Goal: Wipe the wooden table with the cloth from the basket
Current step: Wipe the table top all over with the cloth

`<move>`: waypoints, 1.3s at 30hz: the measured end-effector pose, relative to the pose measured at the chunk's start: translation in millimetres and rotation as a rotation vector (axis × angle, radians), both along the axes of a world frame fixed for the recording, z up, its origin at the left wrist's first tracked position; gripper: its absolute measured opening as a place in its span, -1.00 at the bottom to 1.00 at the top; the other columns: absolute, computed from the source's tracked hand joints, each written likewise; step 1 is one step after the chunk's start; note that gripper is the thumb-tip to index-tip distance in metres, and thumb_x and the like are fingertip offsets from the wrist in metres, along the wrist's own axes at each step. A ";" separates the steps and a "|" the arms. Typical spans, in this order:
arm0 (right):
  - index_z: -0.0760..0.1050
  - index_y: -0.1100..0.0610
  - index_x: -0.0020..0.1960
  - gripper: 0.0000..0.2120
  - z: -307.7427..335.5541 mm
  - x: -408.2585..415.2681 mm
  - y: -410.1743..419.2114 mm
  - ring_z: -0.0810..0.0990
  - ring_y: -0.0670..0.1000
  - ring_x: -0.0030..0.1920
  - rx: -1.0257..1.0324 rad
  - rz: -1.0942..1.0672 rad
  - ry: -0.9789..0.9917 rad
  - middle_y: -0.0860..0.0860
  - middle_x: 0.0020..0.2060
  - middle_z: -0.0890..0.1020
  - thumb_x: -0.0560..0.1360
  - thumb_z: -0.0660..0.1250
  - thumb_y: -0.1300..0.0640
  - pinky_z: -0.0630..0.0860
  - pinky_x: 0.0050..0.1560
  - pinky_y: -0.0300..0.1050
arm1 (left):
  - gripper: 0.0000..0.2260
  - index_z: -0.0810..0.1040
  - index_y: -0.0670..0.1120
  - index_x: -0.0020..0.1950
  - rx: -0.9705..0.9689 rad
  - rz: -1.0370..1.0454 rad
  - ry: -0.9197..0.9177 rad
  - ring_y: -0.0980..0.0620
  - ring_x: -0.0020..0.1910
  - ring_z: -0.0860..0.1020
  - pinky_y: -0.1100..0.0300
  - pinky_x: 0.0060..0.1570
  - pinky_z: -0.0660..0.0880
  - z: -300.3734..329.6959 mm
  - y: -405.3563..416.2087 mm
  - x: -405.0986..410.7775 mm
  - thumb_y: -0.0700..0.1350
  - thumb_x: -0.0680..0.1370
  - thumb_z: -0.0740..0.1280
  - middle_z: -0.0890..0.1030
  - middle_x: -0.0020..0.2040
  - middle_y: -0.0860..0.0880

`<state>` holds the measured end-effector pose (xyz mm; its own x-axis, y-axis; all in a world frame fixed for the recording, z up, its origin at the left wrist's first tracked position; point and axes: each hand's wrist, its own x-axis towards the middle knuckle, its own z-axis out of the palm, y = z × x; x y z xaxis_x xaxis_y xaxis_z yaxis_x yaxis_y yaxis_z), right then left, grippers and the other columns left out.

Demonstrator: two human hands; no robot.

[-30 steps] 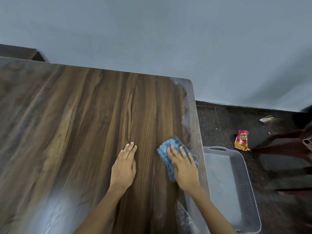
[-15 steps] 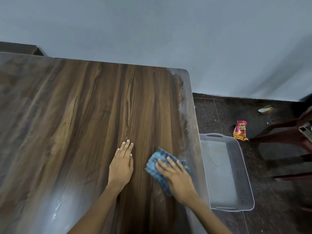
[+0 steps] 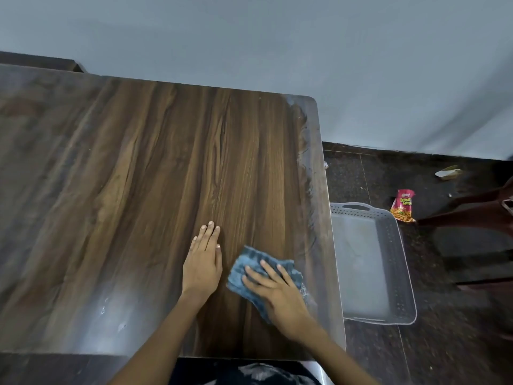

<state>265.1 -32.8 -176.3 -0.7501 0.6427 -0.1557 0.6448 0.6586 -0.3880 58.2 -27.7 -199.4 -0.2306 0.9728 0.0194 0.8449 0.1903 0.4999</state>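
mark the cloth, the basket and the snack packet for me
cloth (image 3: 244,266): head view, bare blue part left of the fingers.
basket (image 3: 406,273): head view, perforated right wall.
snack packet (image 3: 403,205): head view, middle of the red wrapper on the floor.

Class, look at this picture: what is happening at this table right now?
A person is wiping a wooden table. The right hand presses a blue cloth flat near the table's right edge, with the fingers spread over it. The left hand rests flat on the wood beside it. A grey plastic basket sits on the floor to the right, with nothing visible in it.
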 end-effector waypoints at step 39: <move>0.22 -0.21 0.41 -0.51 -0.5 19.5 -107.0 -0.08 -0.10 0.48 -0.084 -0.242 0.029 -0.28 0.41 0.15 0.55 0.14 0.14 -0.25 0.44 -0.19 | -0.61 0.28 -0.15 0.43 -0.020 -0.054 -0.038 0.01 0.49 0.07 0.12 0.47 -0.01 6.3 -76.1 6.8 -0.21 0.59 0.11 0.21 0.49 -0.06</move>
